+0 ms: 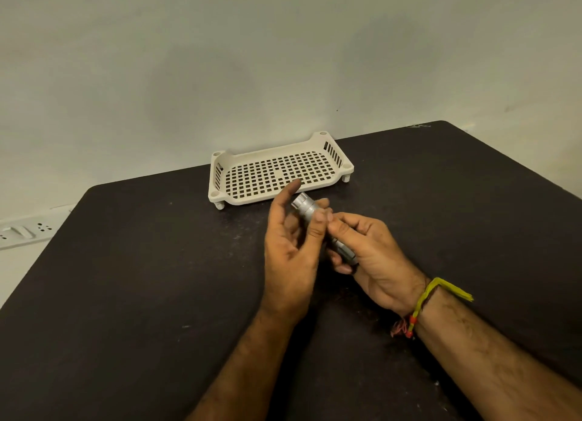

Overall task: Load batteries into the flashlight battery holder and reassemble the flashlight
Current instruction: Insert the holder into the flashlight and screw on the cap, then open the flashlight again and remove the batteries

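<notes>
A small silver flashlight (305, 206) is held above the middle of the black table, its wide head pointing up and to the left toward the tray. My right hand (371, 257) wraps around the flashlight's body and tail from the right. My left hand (293, 244) pinches it near the head with thumb and fingers, index finger raised. Most of the barrel is hidden by my fingers. No loose batteries or battery holder show anywhere.
A white perforated plastic tray (343, 165) stands at the back of the black table (126, 279), against the wall, with nothing in it. A white power strip (25, 231) lies off the table's left edge. A yellow thread band circles my right wrist.
</notes>
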